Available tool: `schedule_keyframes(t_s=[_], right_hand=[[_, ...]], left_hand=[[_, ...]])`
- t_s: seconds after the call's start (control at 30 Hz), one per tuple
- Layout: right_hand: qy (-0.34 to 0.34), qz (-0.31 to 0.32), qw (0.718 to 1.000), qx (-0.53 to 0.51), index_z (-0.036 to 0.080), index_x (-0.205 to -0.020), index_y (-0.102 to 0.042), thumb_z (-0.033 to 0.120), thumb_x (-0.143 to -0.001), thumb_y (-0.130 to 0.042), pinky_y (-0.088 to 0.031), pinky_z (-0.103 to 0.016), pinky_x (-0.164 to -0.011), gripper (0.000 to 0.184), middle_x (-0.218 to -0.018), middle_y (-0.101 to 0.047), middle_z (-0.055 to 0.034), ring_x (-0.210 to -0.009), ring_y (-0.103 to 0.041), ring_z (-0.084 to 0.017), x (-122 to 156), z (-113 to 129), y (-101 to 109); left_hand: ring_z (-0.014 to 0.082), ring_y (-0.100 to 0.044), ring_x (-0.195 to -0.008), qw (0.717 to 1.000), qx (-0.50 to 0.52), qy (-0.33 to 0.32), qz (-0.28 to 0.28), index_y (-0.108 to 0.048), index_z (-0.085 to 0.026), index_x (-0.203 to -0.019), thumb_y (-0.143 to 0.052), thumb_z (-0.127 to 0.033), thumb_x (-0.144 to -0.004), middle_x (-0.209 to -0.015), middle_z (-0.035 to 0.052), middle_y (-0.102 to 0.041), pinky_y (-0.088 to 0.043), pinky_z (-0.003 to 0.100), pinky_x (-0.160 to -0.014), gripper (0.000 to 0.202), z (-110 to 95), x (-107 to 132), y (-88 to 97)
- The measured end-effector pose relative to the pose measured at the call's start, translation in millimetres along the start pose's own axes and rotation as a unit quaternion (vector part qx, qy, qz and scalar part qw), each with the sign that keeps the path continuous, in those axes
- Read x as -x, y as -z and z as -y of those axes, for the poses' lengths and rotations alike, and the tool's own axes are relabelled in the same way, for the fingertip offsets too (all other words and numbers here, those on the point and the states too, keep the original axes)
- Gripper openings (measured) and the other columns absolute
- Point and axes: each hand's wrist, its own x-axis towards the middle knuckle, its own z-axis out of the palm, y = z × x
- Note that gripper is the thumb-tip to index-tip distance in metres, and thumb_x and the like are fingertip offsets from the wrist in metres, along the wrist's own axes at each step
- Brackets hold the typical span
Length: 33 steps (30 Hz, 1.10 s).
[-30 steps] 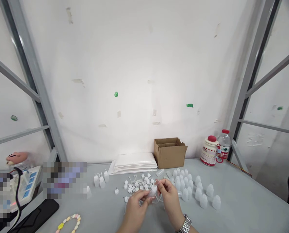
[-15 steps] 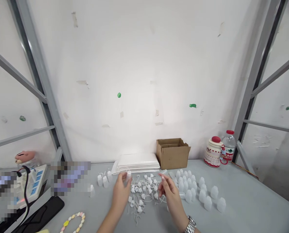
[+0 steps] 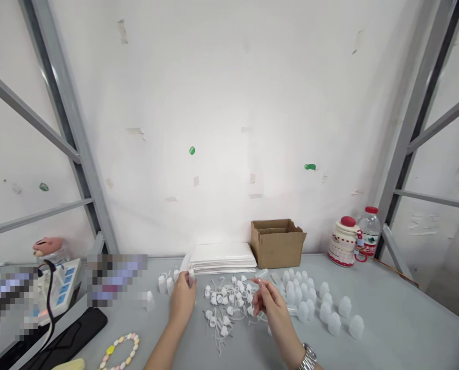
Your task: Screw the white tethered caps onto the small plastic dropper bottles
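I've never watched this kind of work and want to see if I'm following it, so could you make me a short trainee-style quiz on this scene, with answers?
1. Multiple choice: the left hand holds A) a bracelet, B) a small white bottle, C) a black phone.
2. True or false: as the camera sees it, the cardboard box stands to the right of the flat white packets.
3. Short answer: what lies scattered on the table between the left hand and the right hand?

Key:
1. B
2. True
3. White caps with thin pale strands
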Motion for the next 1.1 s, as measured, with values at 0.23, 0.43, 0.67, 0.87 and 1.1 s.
schedule_keyframes(t_s=[0.23,0.43,0.67,0.87,1.1], right_hand=[[-0.005,-0.024,1.0,-0.009,0.016,-0.09,-0.057,0.053,-0.071,-0.056,-0.04,-0.022,-0.047,0.041,-0.055,-0.052,0.0039,-0.047,-0.047,-0.011,0,15,2],[-0.01,-0.023,1.0,0.005,0.017,-0.09,-0.057,0.051,-0.073,-0.055,-0.04,-0.022,-0.048,0.039,-0.055,-0.052,0.0037,-0.049,-0.047,-0.011,2,19,2],[0.013,0.042,0.987,0.157,0.017,-0.087,-0.055,0.05,-0.078,-0.044,-0.042,-0.026,-0.049,0.035,-0.058,-0.052,0.0028,-0.048,-0.05,-0.013,-8,24,10],[0.163,-0.094,0.813,0.55,0.017,-0.093,-0.057,0.028,-0.082,-0.045,-0.042,-0.031,-0.066,0.02,-0.083,-0.061,-0.0069,-0.075,-0.057,-0.021,-26,33,48],[0.091,-0.122,0.633,0.759,0.016,-0.081,-0.059,0.028,-0.079,-0.055,-0.036,-0.032,-0.064,0.013,-0.085,-0.063,-0.0106,-0.082,-0.059,-0.025,-27,42,68]], left_hand=[[0.0229,-0.062,-0.09,0.999,-0.036,-0.012,0.001,-0.045,-0.018,-0.099,-0.044,-0.023,-0.076,-0.093,0.0099,-0.066,-0.045,0.033,-0.074,0.023,-1,1,-2.8],[0.0232,-0.061,-0.09,0.998,-0.049,-0.034,-0.007,-0.046,-0.016,-0.101,-0.042,-0.025,-0.078,-0.096,0.0114,-0.063,-0.045,0.034,-0.075,0.026,-1,3,-5.6],[0.0223,-0.06,-0.088,0.996,-0.051,-0.06,-0.039,-0.045,-0.013,-0.107,-0.044,-0.025,-0.077,-0.093,0.011,-0.062,-0.047,0.034,-0.074,0.033,-3,3,-6.1],[0.0293,-0.045,-0.11,0.986,-0.074,-0.095,-0.113,-0.038,-0.013,-0.12,-0.05,-0.035,-0.075,-0.113,0.0155,-0.05,-0.038,0.044,-0.09,0.052,-25,18,-1.6],[0.0262,-0.047,-0.106,0.949,-0.055,-0.253,-0.181,-0.05,-0.021,-0.109,-0.046,-0.03,-0.079,-0.109,0.0096,-0.048,-0.037,0.044,-0.092,0.032,-44,37,5.8]])
